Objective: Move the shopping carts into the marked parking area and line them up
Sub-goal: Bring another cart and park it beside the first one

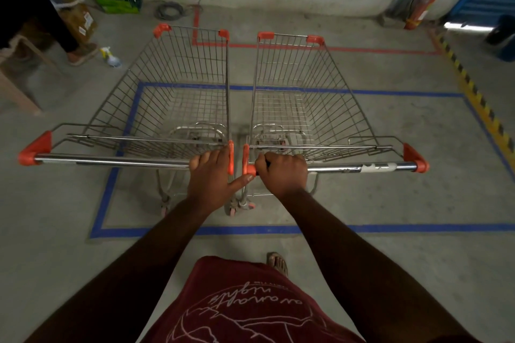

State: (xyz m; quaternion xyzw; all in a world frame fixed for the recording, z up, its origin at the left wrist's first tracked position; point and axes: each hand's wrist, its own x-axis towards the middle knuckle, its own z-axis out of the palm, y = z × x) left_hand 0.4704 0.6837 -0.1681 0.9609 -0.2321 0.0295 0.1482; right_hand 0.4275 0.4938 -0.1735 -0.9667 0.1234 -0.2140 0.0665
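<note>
Two shopping carts side by side inside the blue-taped bay, one hand on each handle.

Nearest, the left hand [211, 175] curls over the inner end of the left cart's handle bar [111, 162], thumb reaching across; the right hand [282, 171] wraps the right cart's handle bar [362, 167]. Beyond, the left cart [178, 92] and right cart [301, 92] nearly touch. Likely best: push both evenly, keep the handles level, and stop the front corners together near the far blue tape line [404, 93].
</note>
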